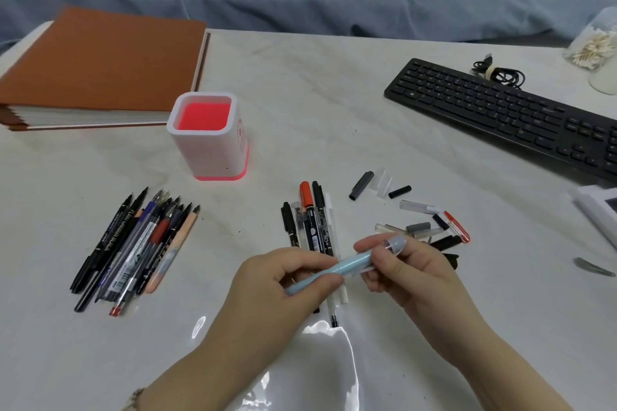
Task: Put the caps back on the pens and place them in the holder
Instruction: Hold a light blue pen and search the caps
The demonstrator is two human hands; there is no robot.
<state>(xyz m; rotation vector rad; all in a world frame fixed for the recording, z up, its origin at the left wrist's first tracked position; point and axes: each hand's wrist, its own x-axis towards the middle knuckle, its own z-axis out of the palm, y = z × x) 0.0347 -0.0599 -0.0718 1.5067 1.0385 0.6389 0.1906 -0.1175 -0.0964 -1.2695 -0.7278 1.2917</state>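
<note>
My left hand (283,280) grips the barrel of a light blue pen (347,265). My right hand (400,264) pinches a clear cap (395,243) that sits over the pen's tip end. The white pen holder (207,138) with a red inside stands upright at the centre left with nothing showing in it. A pile of uncapped pens (137,247) lies at the left. Several capped pens (314,227) lie just beyond my hands. Loose caps (420,227) are scattered at the right, partly hidden by my right hand.
A brown binder (100,67) lies at the back left. A black keyboard (507,113) runs along the right, with a coiled cable (497,73) behind it. A jar of cotton swabs (597,43) and a white frame (597,210) sit at the right edge.
</note>
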